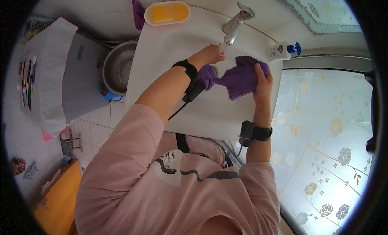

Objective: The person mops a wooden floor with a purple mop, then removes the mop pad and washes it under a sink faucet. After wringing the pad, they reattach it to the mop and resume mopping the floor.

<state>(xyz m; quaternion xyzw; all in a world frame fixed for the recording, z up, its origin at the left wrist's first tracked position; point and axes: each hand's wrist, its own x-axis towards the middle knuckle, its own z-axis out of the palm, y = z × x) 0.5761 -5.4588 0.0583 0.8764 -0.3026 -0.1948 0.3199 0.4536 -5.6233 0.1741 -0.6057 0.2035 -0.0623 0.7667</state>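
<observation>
My right hand (263,83) grips one end of a purple towelling cloth (242,78) at the right side of a white washbasin (188,113). A narrow twisted stretch joins the raised part to a bunched part lying by the drain (214,70), beneath my left wrist. My left hand (212,54) is under the spout of the chrome single-lever tap (235,27), where water seems to run over its fingers. Those fingers are curled, and whether they enclose anything is hidden. Both wrists carry black straps with small cabled boxes.
A soap dish with a yellow bar (168,13) stands on the basin's back left corner; a pump bottle (279,51) is at the right rim. Left are a metal bowl (119,68) and a covered grey cabinet (86,71). Patterned glass (318,128) borders the right.
</observation>
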